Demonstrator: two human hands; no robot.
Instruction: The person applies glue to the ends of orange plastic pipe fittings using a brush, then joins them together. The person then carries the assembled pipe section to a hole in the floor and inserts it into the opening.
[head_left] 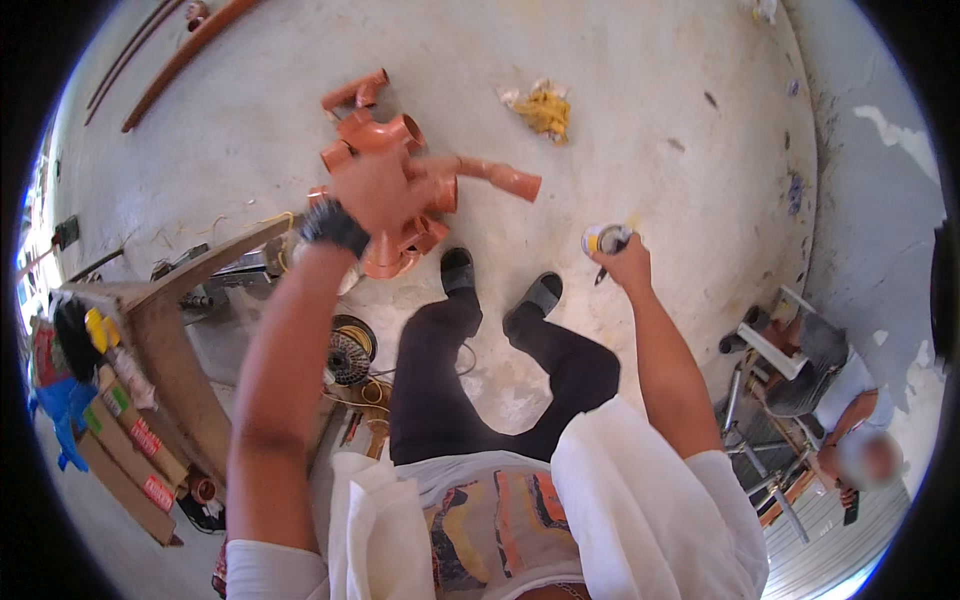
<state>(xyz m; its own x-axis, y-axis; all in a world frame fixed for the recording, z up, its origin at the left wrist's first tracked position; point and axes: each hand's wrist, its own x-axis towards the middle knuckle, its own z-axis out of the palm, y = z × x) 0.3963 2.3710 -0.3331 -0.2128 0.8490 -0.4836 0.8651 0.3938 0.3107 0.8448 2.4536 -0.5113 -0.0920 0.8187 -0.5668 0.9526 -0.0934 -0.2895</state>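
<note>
Keep can (592, 240) level, clamped in right hand (628, 262) along with slim dark tool (601, 273). Steady orange pipe fittings (386, 262), heaped on floor (700, 210) beyond feet (541, 291), beneath left hand (378, 190); too blurred to tell whether gripping. Avoid dislodging neighbours.

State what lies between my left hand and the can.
In the head view: orange pipe fittings beside your left hand, including one pipe end jutting toward the can, then pale floor.
</note>
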